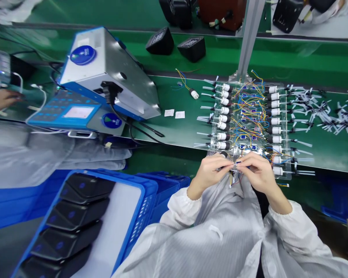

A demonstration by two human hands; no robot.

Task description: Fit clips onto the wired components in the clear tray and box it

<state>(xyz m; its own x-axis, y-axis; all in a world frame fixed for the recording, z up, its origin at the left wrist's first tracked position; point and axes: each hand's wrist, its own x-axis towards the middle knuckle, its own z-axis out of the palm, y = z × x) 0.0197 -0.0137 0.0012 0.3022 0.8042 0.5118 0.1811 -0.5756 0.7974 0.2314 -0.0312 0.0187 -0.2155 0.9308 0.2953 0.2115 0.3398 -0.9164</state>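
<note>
Both my hands meet at the bench's front edge over a clear plastic tray (284, 116). My left hand (211, 172) pinches the left side of a small circuit board with a dark blue screen (238, 163). From the other side my right hand (257, 172) pinches the same board. Colored wires hang just below my fingertips. In the tray lie two columns of white cylindrical motors (222, 136) with black ends. Several small boards (243, 111) and yellow, blue and red wires run between the columns. Thin pale strips with black pieces stick out at both sides.
Loose pale strips with black pieces (321, 110) lie right of the tray. A loose wired motor (194, 94) and two white packets (179, 114) are to its left. A silver-blue machine (124, 69) stands farther left. Blue crates (142, 193) hold black housings. A co-worker's hand (3, 99) shows far left.
</note>
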